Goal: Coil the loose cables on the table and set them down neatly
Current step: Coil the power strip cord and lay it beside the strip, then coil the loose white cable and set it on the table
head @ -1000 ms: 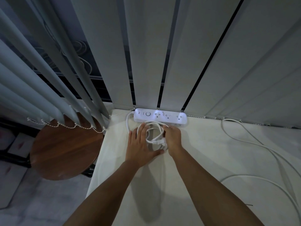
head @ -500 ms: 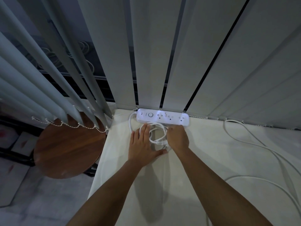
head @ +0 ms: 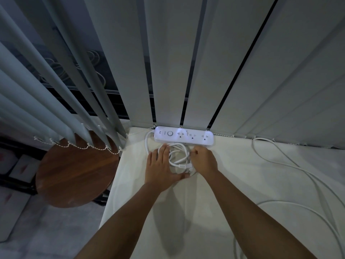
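Note:
A white power strip (head: 183, 136) lies at the far edge of the white table (head: 242, 184), against the blinds. Its white cable is wound into a small coil (head: 177, 156) just in front of it, with the plug end lying across the loops. My left hand (head: 160, 167) lies flat on the coil's left side, fingers straight, thumb reaching under the plug. My right hand (head: 203, 161) is curled at the coil's right side, fingertips pinching the loops. A second loose white cable (head: 291, 165) snakes across the right of the table.
Vertical blinds (head: 186, 62) hang directly behind the power strip. A round wooden stool (head: 74, 171) stands left of the table's edge, partly under the blinds. The loose cable loops back toward the near right corner.
Both hands have stayed on the coil with only slight shifts. My right hand's fingers have curled more tightly onto the loops.

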Demonstrator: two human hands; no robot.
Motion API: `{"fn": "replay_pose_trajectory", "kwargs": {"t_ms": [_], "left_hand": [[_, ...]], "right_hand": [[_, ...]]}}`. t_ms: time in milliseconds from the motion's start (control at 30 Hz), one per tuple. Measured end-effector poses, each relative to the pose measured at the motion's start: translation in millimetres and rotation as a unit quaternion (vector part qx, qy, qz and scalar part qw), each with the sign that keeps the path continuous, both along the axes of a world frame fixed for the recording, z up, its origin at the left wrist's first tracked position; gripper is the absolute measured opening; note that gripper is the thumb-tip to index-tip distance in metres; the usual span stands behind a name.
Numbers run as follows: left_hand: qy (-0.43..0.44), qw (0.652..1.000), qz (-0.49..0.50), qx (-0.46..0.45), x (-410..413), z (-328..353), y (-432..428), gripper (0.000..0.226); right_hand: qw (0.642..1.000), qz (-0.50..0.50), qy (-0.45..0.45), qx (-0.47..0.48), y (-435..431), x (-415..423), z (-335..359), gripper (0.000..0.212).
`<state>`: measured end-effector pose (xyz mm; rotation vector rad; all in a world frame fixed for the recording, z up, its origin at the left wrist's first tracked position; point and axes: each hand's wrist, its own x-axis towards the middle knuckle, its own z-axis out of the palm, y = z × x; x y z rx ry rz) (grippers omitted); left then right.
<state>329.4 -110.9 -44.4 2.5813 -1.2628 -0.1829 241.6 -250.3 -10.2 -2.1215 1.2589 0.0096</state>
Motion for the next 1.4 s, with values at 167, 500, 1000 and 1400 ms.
{"fn": "replay_pose_trajectory", "kwargs": {"t_ms": [167, 500, 1000, 1400], "left_hand": [[-0.012, 0.999, 0.008, 0.036, -1, 0, -1, 0.122], [0.034, 0.997, -0.061, 0.027, 7, -6, 21, 0.106], [0.036, 0.995, -0.065, 0.065, 5, 2, 27, 0.084], [-0.01, 0.986, -0.086, -0.14, -39, 33, 48, 0.049]], "right_hand": [[0.998, 0.017, -0.064, -0.017, 8, -11, -1, 0.023], [0.986, 0.12, -0.042, -0.108, 49, -35, -24, 0.051], [0.988, 0.123, -0.091, -0.034, 41, -32, -12, 0.051], [0.984, -0.035, -0.143, -0.1, 71, -128, 10, 0.036]]}}
